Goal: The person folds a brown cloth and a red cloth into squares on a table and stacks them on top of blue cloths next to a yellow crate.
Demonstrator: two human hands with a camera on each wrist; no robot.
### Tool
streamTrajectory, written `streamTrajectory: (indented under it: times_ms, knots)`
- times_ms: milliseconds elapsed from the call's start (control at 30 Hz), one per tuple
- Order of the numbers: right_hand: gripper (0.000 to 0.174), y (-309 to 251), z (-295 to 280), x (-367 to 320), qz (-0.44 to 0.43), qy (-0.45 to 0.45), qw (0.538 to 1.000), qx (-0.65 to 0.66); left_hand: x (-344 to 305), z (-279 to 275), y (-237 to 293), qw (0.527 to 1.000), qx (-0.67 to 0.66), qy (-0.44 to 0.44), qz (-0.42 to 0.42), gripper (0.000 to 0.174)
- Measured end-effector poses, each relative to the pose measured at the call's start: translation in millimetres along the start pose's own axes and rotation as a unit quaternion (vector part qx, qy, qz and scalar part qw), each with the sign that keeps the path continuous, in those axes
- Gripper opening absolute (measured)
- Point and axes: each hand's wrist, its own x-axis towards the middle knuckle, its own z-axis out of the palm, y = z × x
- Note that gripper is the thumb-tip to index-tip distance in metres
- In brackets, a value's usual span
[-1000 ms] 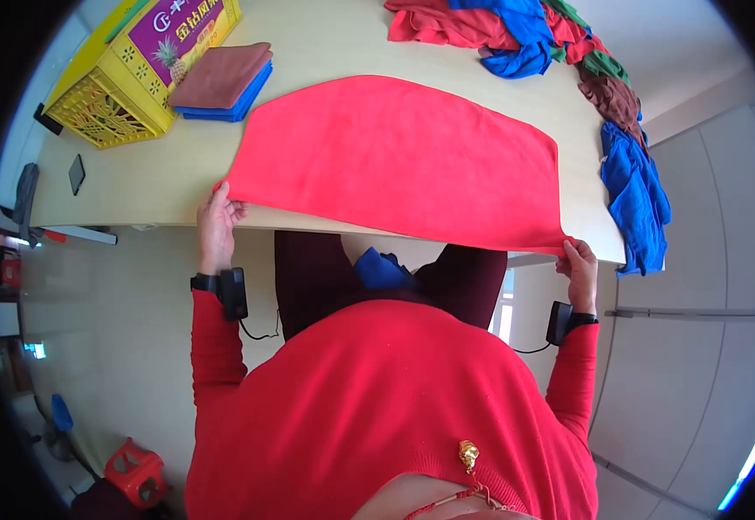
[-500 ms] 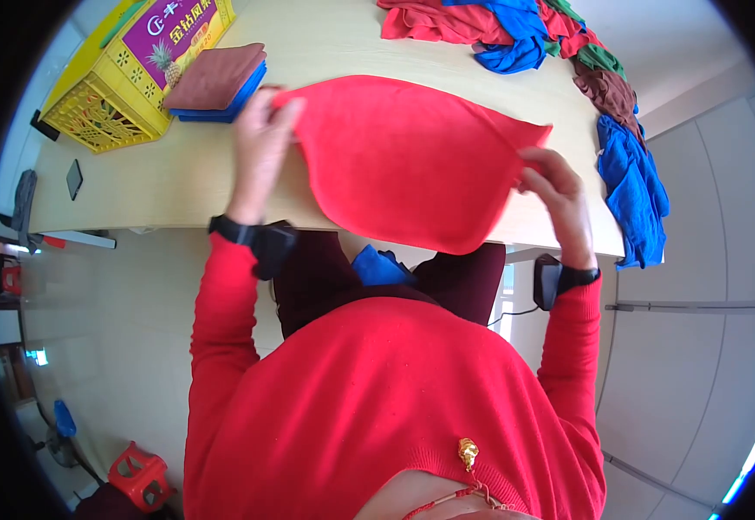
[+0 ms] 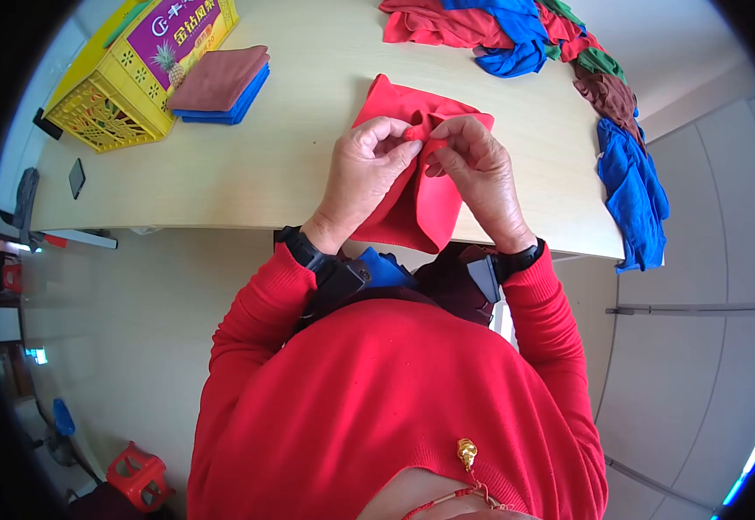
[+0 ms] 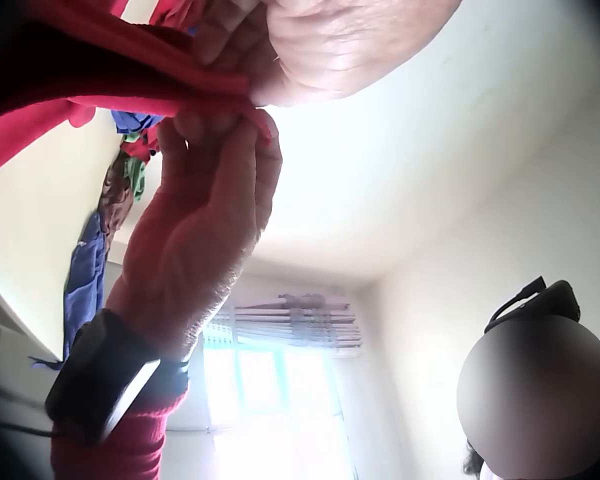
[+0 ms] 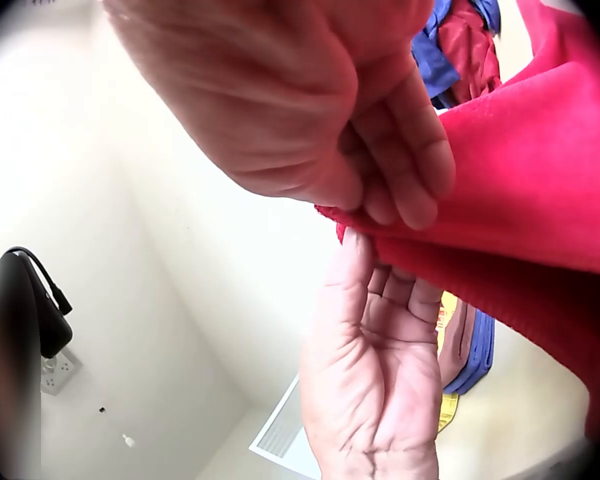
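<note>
A red cloth (image 3: 399,221) is drawn together over the table's front edge, its two sides brought up to the middle. My left hand (image 3: 362,169) pinches one corner between thumb and fingers. Close beside it, my right hand (image 3: 480,173) pinches the other corner, so the two sets of fingertips almost meet. In the left wrist view the edges of the red cloth (image 4: 130,100) run together to the fingertips. From the right wrist, the raised red cloth (image 5: 540,180) hangs in layers with a dark hollow between them.
Folded brown and blue cloths (image 3: 221,80) lie stacked by a yellow crate (image 3: 104,117) at the back left. A phone (image 3: 77,178) rests near the left edge. Crumpled red cloths (image 3: 442,26) lie along the back right, and a blue cloth (image 3: 633,195) hangs over the right edge.
The red cloth was spread wide between both hands. The hands have moved inward and together, bringing its two side corners to the middle and folding it narrower.
</note>
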Motion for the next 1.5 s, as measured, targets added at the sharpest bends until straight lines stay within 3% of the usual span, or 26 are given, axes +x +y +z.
streamTrajectory:
  times_ms: [233, 333, 500, 767, 933, 1033, 1200, 1300, 1433, 1500]
  knots:
    - [0.028, -1.5, 1.5, 2.0, -0.034, 0.009, 0.997, -0.07, 0.4, 5.7, 2.7, 0.982, 0.109, 0.012, 0.157, 0.008]
    - [0.036, -7.4, 0.3, 3.4, -0.062, -0.008, 0.981, -0.182, 1.0, 5.1, 5.4, 0.975, 0.138, 0.011, 0.173, 0.009]
    - [0.04, -8.4, 0.3, 6.9, -0.068, -0.027, 0.973, -0.217, 2.9, 4.0, 4.8, 0.955, 0.196, 0.024, 0.223, 0.009]
    - [0.03, -2.5, -0.7, 15.9, -0.102, -0.043, 0.956, -0.271, 7.8, -3.4, 6.5, 0.92, 0.282, 0.037, 0.271, 0.012]
    - [0.023, -3.8, -5.5, 31.2, -0.104, -0.04, 0.94, -0.323, -12.4, -5.1, 16.5, 0.891, 0.372, 0.055, 0.254, 0.014]
    - [0.02, -12.5, -14.5, 46.4, -0.116, -0.009, 0.94, -0.32, -43.3, -0.8, 6.4, 0.805, 0.459, -0.159, 0.34, 0.017]
    - [0.016, -34.3, -46.8, 67.6, -0.132, 0.049, 0.961, -0.24, -71.7, -39.9, -37.0, 0.764, 0.516, -0.232, 0.31, 0.016]
    - [0.015, -45.2, -69.4, 73.5, -0.142, 0.057, 0.966, -0.21, -71.9, -69.4, -23.9, 0.697, 0.59, -0.265, 0.311, 0.015]
    - [0.017, -60.6, -104.4, 75.4, -0.167, 0.065, 0.972, -0.153, -47.1, -102.1, 29.4, 0.694, 0.605, -0.211, 0.328, 0.013]
    - [0.017, -74.6, -123.7, 70.7, -0.163, 0.09, 0.972, -0.144, -32.0, -111.4, 59.4, 0.743, 0.561, -0.107, 0.35, 0.014]
